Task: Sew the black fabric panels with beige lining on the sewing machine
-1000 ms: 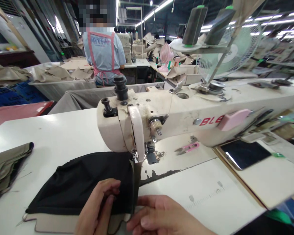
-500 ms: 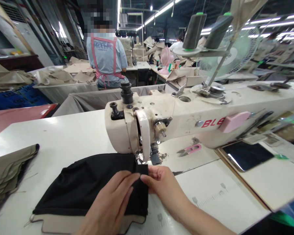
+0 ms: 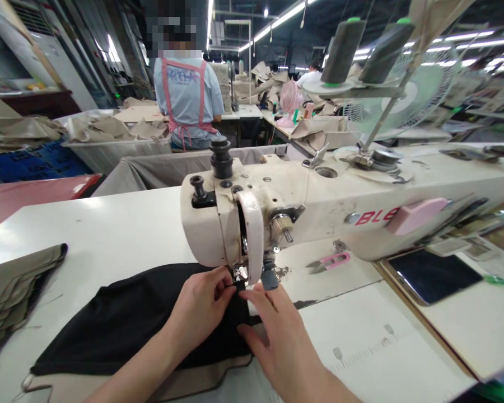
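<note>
Black fabric (image 3: 130, 313) lies on the white sewing table, with a beige layer (image 3: 79, 386) showing below its near edge. My left hand (image 3: 204, 299) is closed, pinching the fabric's upper right edge just in front of the presser foot (image 3: 240, 273). My right hand (image 3: 279, 330) grips the fabric's right edge; its forefinger meets the left fingertips at a small folded bit, while its thumb lies lower on the cloth. Over both hands stands the head of the sewing machine (image 3: 210, 224). The needle's tip cannot be made out.
Pink thread snips (image 3: 334, 261) lie on the machine bed. A phone (image 3: 434, 274) is at the right. Folded beige pieces (image 3: 17, 296) are stacked at the left edge. Thread cones (image 3: 342, 53) stand above the machine. Beyond the table a person in a pink-strapped apron (image 3: 189, 101) sits facing away.
My left hand has moved forward from flat on the fabric to a pinch by the presser foot. My right thumb has slid nearer along the edge. The view has shifted slightly.
</note>
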`<control>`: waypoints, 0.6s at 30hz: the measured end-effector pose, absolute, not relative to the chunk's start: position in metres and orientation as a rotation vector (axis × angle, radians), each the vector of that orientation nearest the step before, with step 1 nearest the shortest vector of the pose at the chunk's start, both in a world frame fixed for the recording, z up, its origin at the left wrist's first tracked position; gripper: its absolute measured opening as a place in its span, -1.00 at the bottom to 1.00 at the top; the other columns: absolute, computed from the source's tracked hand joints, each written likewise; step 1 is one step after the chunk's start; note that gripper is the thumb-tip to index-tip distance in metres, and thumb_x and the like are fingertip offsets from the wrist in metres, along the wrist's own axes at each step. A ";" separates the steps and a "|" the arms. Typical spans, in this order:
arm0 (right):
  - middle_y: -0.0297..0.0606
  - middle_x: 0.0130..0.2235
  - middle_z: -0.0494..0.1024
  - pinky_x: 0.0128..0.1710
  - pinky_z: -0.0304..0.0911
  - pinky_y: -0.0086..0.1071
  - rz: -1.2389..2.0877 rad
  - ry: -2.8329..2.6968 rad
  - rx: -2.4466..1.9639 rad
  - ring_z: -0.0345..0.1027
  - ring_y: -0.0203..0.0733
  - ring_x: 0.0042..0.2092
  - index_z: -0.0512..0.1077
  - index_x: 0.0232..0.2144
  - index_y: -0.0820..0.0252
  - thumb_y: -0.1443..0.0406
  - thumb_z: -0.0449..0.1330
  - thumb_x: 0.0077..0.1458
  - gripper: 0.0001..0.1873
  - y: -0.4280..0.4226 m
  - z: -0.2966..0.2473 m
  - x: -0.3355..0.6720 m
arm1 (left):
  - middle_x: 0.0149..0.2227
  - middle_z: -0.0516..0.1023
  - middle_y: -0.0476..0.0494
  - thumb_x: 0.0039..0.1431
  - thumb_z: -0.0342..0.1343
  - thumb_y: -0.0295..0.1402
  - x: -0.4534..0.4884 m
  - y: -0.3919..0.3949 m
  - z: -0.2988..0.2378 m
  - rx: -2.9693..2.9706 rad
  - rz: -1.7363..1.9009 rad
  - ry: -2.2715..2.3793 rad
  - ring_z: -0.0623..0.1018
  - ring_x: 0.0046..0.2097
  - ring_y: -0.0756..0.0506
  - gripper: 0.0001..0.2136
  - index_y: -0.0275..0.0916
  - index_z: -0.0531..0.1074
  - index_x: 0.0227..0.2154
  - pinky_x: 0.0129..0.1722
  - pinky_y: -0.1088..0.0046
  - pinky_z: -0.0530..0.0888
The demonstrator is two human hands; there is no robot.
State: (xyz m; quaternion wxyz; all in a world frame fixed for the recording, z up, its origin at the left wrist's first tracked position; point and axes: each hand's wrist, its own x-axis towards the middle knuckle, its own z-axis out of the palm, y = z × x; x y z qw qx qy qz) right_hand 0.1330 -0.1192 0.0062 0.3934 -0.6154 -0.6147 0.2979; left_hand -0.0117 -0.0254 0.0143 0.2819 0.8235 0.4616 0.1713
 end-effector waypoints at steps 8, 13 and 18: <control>-0.08 0.14 0.34 0.15 0.15 -0.05 0.311 -2.209 -1.480 0.18 0.05 0.12 0.29 0.08 0.35 0.50 0.09 0.04 -0.50 -0.116 0.006 0.143 | -0.64 0.34 0.03 -0.05 0.02 -0.56 0.003 -0.017 0.022 2.159 0.513 1.328 0.37 -0.54 0.01 -0.84 -0.25 0.27 -0.65 -0.50 0.53 0.26; -0.12 0.15 0.33 0.16 0.13 -0.05 0.339 -2.230 -1.493 0.19 0.01 0.11 0.26 0.11 0.27 0.44 0.06 0.10 -0.52 -0.112 0.012 0.146 | -0.61 0.37 0.03 -0.11 0.02 -0.61 0.005 -0.014 0.025 2.151 0.553 1.323 0.37 -0.52 0.02 -0.88 -0.28 0.35 -0.61 -0.47 0.53 0.30; -0.10 0.13 0.34 0.12 0.16 0.00 0.338 -2.210 -1.468 0.19 0.03 0.10 0.22 0.14 0.29 0.44 0.03 0.13 -0.50 -0.111 0.012 0.147 | -0.63 0.40 0.02 -0.14 0.01 -0.61 0.006 -0.009 0.025 2.120 0.618 1.291 0.38 -0.53 0.02 -0.86 -0.29 0.41 -0.61 -0.49 0.54 0.31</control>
